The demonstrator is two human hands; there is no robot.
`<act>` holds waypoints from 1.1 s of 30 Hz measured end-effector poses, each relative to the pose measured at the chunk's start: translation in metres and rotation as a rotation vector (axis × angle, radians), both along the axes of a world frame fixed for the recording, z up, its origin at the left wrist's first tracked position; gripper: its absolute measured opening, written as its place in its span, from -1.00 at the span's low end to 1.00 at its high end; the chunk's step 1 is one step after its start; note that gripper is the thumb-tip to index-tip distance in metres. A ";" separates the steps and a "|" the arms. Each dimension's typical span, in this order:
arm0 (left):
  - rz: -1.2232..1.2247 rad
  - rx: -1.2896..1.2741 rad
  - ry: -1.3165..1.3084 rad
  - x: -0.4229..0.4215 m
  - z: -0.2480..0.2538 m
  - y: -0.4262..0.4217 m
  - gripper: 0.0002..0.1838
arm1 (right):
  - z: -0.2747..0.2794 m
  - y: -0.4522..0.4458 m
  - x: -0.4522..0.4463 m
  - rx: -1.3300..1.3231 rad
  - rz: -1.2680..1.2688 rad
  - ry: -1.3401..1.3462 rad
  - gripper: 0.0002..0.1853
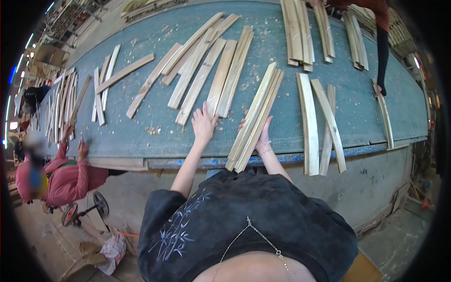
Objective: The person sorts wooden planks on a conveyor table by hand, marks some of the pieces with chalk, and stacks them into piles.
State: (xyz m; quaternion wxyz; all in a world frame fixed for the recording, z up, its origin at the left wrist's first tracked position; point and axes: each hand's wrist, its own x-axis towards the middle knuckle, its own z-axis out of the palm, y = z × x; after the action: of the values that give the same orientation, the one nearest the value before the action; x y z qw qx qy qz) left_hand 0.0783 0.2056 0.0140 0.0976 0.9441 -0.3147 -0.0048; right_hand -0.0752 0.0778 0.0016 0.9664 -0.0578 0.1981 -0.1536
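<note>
Item, left hand (203,126): fingers spread, palm down, at the lower end of a pale wooden strip (221,77), centre of the frame.

Item, right hand (264,133): curled around a bundle of wooden strips (256,117), fingertips at its left side; bracelets on the wrist.

Item, the bundle: tilted, upper end toward the right, lower end over the table's near edge, just right of centre.

Item, table (127,136): blue-green top, scattered with shavings.

Item, loose strips (197,61): fanned and partly overlapping, upper centre.

Item, crossed strips (331,127): right of the bundle, lower ends beyond the near edge; a long pale piece (307,127) lies beside them.

Item, co-worker in pink (61,181): left of the frame, both hands at the table.

Item, second co-worker's dark sleeve (383,61): upper right, its hand on a narrow strip (384,115).

Item, black top (244,207): embroidered with pale bamboo, no lettering seen.

Item, wall marks (365,172): small, dark, lower right, too small to read.
</note>
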 end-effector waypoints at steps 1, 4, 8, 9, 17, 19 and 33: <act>-0.122 0.017 0.072 0.002 0.001 0.003 -0.24 | 0.000 0.001 0.001 0.029 0.002 0.009 0.01; -0.141 0.031 0.090 0.006 -0.009 0.009 -0.26 | -0.006 0.001 -0.001 0.042 0.011 -0.025 0.01; -0.307 -0.318 0.722 0.008 0.043 0.029 -0.45 | -0.005 0.000 -0.002 0.053 0.019 -0.006 0.01; -0.312 -0.318 0.724 -0.002 0.061 0.033 -0.45 | -0.002 0.001 -0.002 0.066 0.022 0.014 0.02; -0.626 -0.308 0.630 -0.054 0.032 -0.001 -0.57 | -0.004 0.003 -0.003 -0.021 0.021 -0.015 0.01; -0.585 -0.263 0.734 -0.037 0.044 -0.017 -0.54 | -0.006 0.000 -0.001 -0.057 0.021 -0.016 0.00; -0.051 -0.056 0.455 -0.070 0.034 -0.154 -0.17 | -0.027 -0.008 -0.006 0.084 0.036 0.101 0.01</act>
State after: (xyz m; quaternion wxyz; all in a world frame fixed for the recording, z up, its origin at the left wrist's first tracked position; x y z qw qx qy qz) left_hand 0.0083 0.0514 0.0481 0.1919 0.9074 -0.3082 -0.2115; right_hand -0.0816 0.0698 -0.0256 0.9594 -0.0285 0.2517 -0.1244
